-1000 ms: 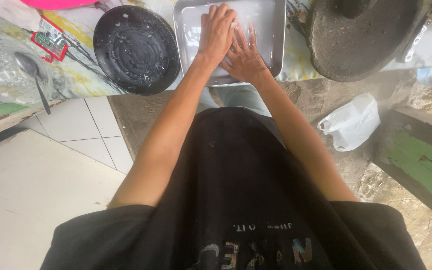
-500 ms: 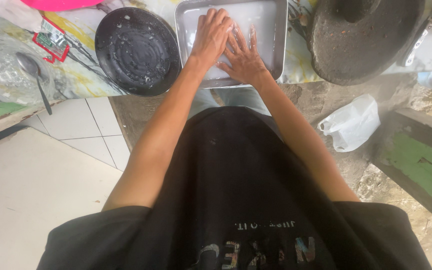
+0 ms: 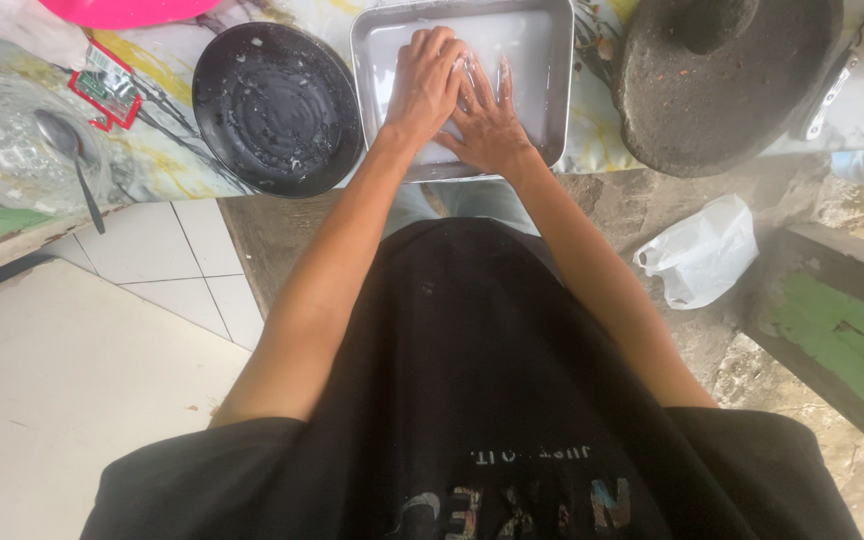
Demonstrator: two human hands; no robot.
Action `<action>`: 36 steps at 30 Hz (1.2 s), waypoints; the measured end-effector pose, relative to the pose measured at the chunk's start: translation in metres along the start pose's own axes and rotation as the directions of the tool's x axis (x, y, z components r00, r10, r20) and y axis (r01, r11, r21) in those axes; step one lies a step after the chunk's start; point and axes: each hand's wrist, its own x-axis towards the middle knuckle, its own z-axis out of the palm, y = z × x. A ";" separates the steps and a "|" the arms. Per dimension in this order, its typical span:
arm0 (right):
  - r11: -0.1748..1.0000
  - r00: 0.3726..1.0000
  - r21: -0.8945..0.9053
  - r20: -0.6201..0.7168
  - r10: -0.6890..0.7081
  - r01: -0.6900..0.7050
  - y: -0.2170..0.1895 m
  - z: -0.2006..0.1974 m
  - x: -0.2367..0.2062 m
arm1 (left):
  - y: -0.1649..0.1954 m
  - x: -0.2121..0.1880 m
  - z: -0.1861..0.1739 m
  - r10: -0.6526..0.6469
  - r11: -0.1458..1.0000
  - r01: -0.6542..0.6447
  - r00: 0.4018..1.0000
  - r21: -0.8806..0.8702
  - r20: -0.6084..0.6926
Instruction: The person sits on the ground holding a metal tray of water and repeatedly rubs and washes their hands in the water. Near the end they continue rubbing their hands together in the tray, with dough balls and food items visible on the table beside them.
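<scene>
Stone mortar (image 3: 727, 85), round and dark, at upper right of patterned cloth (image 3: 167, 150). Rectangular metal tray (image 3: 557, 70) just left of mortar, holding pale whitish layer. Round black plate (image 3: 277, 108) just left of tray, flecked with white residue. White plastic bag (image 3: 700, 250) on ground below mortar. Left hand (image 3: 427, 85) inside tray, fingers curled, pressing down on pale layer. Right hand (image 3: 487, 120) beside it, touching, fingers spread flat. Metal spoon (image 3: 67, 150) at far left.
</scene>
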 end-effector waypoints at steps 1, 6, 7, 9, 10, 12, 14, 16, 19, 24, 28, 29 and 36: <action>1.000 1.000 -0.006 -0.002 0.000 0.000 0.000 0.000 0.000 | -0.001 0.000 0.000 0.012 1.000 -0.013 1.000 0.018 0.014; 1.000 0.999 -0.019 -0.034 -0.005 0.004 0.000 0.001 0.000 | -0.004 -0.004 0.000 0.094 0.990 -0.100 0.994 0.101 0.063; 1.000 1.000 -0.027 -0.020 0.001 -0.002 0.000 0.002 0.001 | -0.005 -0.005 0.000 0.079 0.994 -0.082 0.996 0.078 0.040; 0.999 1.000 -0.041 0.006 0.013 -0.012 0.000 0.003 0.001 | -0.006 -0.006 0.000 0.048 0.998 -0.047 0.999 0.032 -0.003; 0.999 1.000 -0.041 -0.005 0.008 -0.008 0.000 0.003 0.001 | -0.005 -0.007 0.000 0.043 0.999 -0.042 0.999 0.013 -0.014; 0.999 1.000 -0.043 -0.030 0.001 -0.002 0.000 0.003 0.000 | -0.004 -0.008 -0.001 0.036 0.999 -0.037 0.999 -0.025 -0.035; 0.998 1.000 -0.060 -0.003 0.007 -0.007 0.000 0.003 -0.001 | -0.001 -0.007 -0.002 0.043 0.999 -0.043 0.999 -0.021 -0.014; 0.999 1.000 -0.050 0.012 0.013 -0.012 0.000 0.001 0.000 | 0.001 -0.006 -0.003 0.039 0.999 -0.039 0.999 -0.009 0.000; 1.000 0.999 -0.003 0.028 0.024 -0.024 -0.001 -0.001 0.000 | 0.004 -0.004 -0.001 0.025 1.000 -0.025 1.000 -0.001 0.005; 0.998 0.996 0.025 0.070 0.051 -0.053 -0.003 -0.003 0.003 | 0.006 -0.002 0.003 -0.008 0.998 0.008 1.000 -0.056 -0.015; 0.999 0.999 0.016 0.024 0.036 -0.036 -0.003 -0.003 0.002 | 0.007 0.001 0.005 -0.129 0.985 0.123 0.991 -0.121 -0.044; 0.999 1.000 0.026 -0.008 0.027 -0.027 -0.003 -0.003 0.001 | 0.007 0.002 0.005 -0.170 0.975 0.164 0.985 -0.150 -0.025; 0.998 0.997 0.026 0.058 0.052 -0.054 -0.003 -0.002 0.001 | 0.004 -0.002 0.004 -0.097 0.991 0.096 0.995 -0.095 -0.007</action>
